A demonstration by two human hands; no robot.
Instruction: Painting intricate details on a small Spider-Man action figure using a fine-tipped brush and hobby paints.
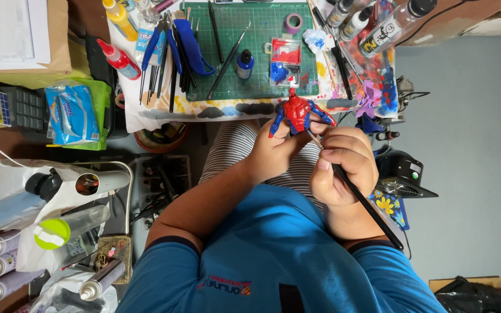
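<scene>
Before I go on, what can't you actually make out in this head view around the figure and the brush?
- Brush tip: hidden where the paintbrush meets the red and blue figure, behind the right hand.
- Figure's lower body: covered by the left hand; its grip is unclear.
- Paint palette on the green cutting mat: wells too small to tell.
- Bottles at the top: cut off by the frame edge.

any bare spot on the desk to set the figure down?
Mostly the cutting mat: bare between the blue bottle and the brushes, and below the paint tray. Crowded at the brushes and the bottles. Left hand holds the figure; right hand the brush.
</scene>
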